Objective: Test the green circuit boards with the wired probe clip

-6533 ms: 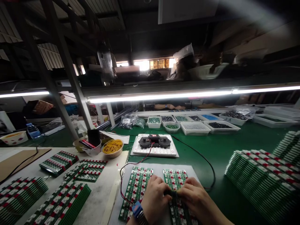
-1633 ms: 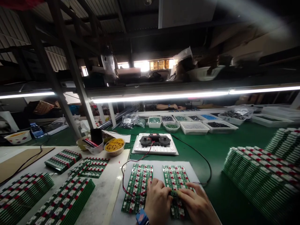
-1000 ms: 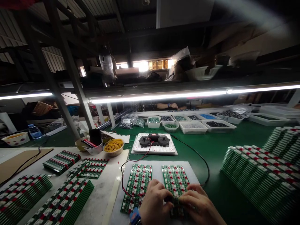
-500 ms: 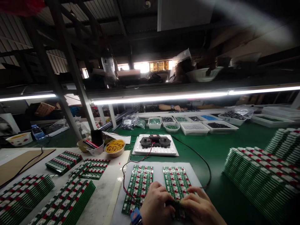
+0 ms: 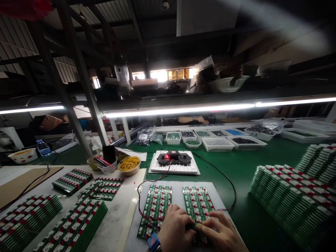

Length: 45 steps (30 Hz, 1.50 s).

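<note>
The left hand [image 5: 175, 225] and right hand [image 5: 222, 227] pinch a dark piece [image 5: 193, 229], mostly hidden, over the near end of the right panel [image 5: 198, 199]. Uneven grip could cause slippage; the red lead [image 5: 139, 196], crossing the left panel [image 5: 159, 203], could snag the wristband [image 5: 153, 241].

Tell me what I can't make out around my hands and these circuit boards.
All in the head view:
- Anything between the left hand and right hand: hidden by fingers.
- Near end of the right circuit-board panel: partly covered by both hands.
- Lower-left circuit-board stack: cut off by the bottom edge.
- Red lights on the black device: too small to read.
</note>
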Tool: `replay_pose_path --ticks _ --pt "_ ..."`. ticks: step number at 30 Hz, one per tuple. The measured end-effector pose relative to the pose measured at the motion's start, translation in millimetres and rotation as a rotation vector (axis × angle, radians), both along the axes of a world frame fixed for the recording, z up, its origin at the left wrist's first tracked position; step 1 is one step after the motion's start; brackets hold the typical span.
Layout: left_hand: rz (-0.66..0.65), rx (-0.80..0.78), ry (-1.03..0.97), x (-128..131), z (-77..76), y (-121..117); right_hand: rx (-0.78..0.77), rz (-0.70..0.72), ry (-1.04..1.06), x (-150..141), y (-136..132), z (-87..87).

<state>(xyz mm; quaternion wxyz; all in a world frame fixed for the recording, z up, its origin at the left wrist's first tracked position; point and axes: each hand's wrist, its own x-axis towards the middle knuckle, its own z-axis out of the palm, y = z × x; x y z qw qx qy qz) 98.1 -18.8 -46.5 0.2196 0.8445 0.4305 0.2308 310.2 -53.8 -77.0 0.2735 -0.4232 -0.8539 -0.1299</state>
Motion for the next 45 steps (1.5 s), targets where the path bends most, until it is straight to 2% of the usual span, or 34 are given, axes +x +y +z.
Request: replay_pose_path --ticks 3,7,11,20,39,45 --pt "-0.007 0.01 0.025 0.9 -1.0 -0.9 0.019 0.029 -0.016 -0.5 0.6 0.6" --pt "-0.01 0.014 0.093 2.9 -1.6 -1.1 -0.069 -0.018 0.107 -3.7 -1.1 -2.7" --pt "-0.026 -0.007 0.139 2.8 -1.7 0.7 -0.095 -0.021 0.175 -4.6 -1.4 -7.3" --pt "-0.031 -0.036 0.144 1.3 -3.7 4.6 -0.17 0.01 0.224 -3.4 -1.0 -6.9" --pt "-0.034 -0.103 0.203 2.0 10.8 1.1 -0.021 -0.035 0.189 -5.9 -3.8 1.7" --pt "-0.008 -0.022 0.191 4.0 2.2 0.0 0.154 0.023 -0.014 0.0 1.9 3.8"
